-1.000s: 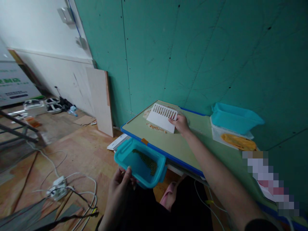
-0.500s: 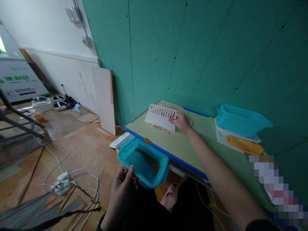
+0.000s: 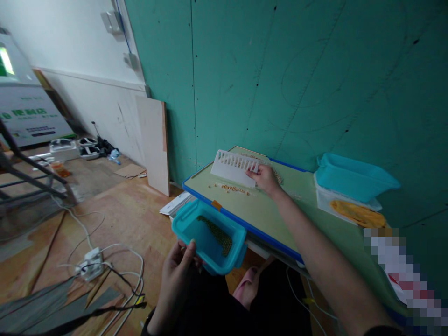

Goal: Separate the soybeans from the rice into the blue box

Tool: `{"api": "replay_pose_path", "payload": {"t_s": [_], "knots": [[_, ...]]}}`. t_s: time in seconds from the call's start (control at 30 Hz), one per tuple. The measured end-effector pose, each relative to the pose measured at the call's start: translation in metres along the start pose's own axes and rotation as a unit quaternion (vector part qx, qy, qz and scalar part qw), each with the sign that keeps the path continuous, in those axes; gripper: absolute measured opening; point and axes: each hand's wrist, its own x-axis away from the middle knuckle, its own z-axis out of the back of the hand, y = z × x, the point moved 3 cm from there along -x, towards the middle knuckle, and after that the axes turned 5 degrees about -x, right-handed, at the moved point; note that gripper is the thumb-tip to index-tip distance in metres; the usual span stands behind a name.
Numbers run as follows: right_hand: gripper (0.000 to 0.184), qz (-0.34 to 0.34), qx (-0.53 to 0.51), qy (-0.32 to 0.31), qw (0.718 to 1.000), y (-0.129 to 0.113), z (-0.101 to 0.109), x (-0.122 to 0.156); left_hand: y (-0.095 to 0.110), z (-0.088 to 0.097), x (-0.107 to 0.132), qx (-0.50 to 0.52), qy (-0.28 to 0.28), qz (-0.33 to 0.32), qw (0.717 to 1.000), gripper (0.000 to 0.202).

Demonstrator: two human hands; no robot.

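Note:
My left hand [image 3: 182, 263] grips the near rim of a turquoise plastic box [image 3: 189, 238], thumb on top, below the table's front edge. A band of small green beans [image 3: 219, 235] lies in the box. Over the tabletop, my right hand [image 3: 264, 178] is closed on the right end of a white slotted plate [image 3: 233, 173], which leans with its row of slots at the top. In front of the plate's lower edge lie scattered yellow kernels [image 3: 234, 188]. More grains [image 3: 278, 177] show behind the plate, partly hidden by it and my hand.
The pale green table [image 3: 266, 210] has a blue edge and an orange clip [image 3: 216, 204]. At its right are a turquoise basin [image 3: 353, 175] and a yellow-orange item [image 3: 357, 212]. A green wall stands behind. Cables and a power strip [image 3: 91, 263] lie on the floor at left.
The white slotted plate has shifted slightly back from the yellow kernels, and its angle has changed. The kernels before it are more exposed and spread out. My left hand still holds the box.

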Motion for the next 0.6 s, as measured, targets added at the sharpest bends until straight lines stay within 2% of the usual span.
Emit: {"api": "replay_pose_path", "payload": {"t_s": [0.17, 0.43, 0.6], "knots": [[0.015, 0.066, 0.045, -0.019, 0.997, -0.011, -0.016, 0.011, 0.008, 0.009, -0.001, 0.003, 0.036, -0.012, 0.999, 0.029], [0.013, 0.066, 0.107, -0.055, 0.991, -0.033, -0.043, 0.038, 0.024, 0.024, -0.018, 0.010, 0.055, -0.025, 0.998, 0.029], [0.013, 0.071, 0.108, -0.047, 0.991, -0.030, -0.044, 0.042, 0.021, 0.025, -0.026, 0.004, 0.046, -0.034, 0.998, 0.024]]}}
